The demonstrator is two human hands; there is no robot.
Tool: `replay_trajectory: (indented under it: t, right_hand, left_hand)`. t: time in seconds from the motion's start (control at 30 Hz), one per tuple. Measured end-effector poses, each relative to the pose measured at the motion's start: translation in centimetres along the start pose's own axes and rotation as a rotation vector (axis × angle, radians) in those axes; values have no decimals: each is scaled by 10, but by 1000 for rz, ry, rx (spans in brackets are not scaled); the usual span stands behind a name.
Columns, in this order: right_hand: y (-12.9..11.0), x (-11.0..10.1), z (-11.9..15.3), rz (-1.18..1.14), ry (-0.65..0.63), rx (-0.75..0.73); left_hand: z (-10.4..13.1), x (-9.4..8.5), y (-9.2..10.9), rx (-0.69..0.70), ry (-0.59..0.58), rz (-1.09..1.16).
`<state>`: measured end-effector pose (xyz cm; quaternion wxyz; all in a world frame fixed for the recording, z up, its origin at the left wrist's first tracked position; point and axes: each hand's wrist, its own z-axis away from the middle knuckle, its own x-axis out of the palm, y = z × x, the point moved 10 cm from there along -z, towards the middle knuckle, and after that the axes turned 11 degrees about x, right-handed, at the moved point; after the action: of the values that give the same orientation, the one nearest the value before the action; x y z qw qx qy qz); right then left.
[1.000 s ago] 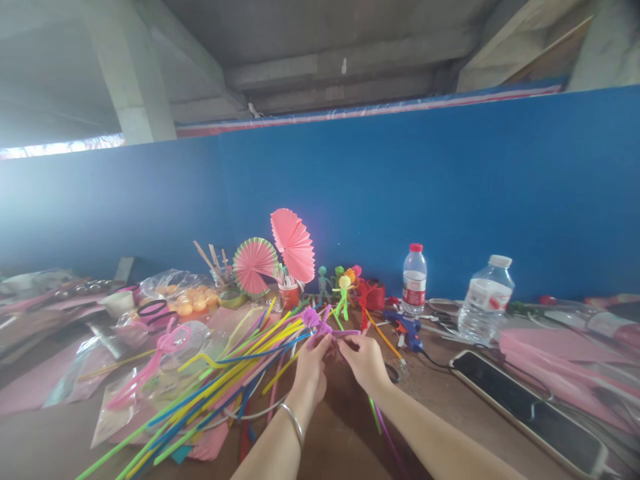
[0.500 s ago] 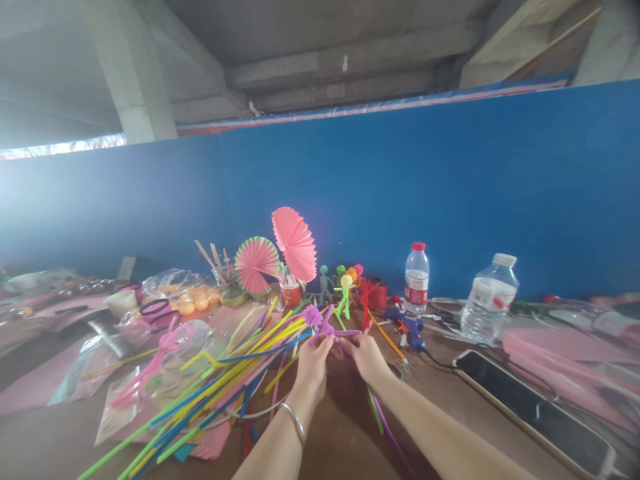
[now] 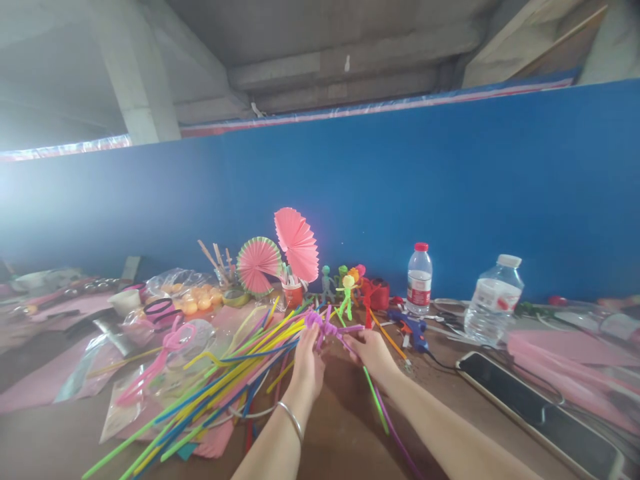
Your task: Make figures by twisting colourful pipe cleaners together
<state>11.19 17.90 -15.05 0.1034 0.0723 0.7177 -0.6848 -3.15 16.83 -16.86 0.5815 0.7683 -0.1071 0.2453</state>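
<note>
A purple pipe-cleaner figure is held above the brown table, in front of several small coloured figures. My left hand is closed on its left end, fingers at the bundled part. My right hand pinches a purple strand at the figure's right side. Left of my left hand lies a loose heap of pipe cleaners in yellow, blue, green and pink. A green pipe cleaner and a purple one lie under my right wrist.
Small pipe-cleaner figures, two water bottles and a blue glue gun stand or lie at the back. A phone lies at the right. Pink paper fans, a bag of orange balls and pink glasses are at the left.
My left hand has shifted up and left onto the figure's left end. My right hand has turned slightly and moved a little right, still at the purple strand. The view has shifted slightly.
</note>
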Motion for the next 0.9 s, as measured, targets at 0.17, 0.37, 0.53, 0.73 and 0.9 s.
replay_trajectory:
  t: [0.17, 0.37, 0.53, 0.73, 0.9]
  right_hand:
    - [-32, -22, 6, 174, 57, -129]
    - [-50, -6, 14, 488, -52, -291]
    - [-47, -3, 13, 602, -86, -326]
    - [-50, -1, 14, 660, -107, -339]
    - [-46, 2, 14, 694, -106, -318]
  left_hand:
    - [8, -17, 85, 577, 216, -622]
    - [31, 63, 68, 736, -481, -1152]
    - [27, 60, 49, 631, -508, -1244]
    - [12, 46, 33, 487, -462, -1176]
    - [10, 45, 30, 484, -453, -1194]
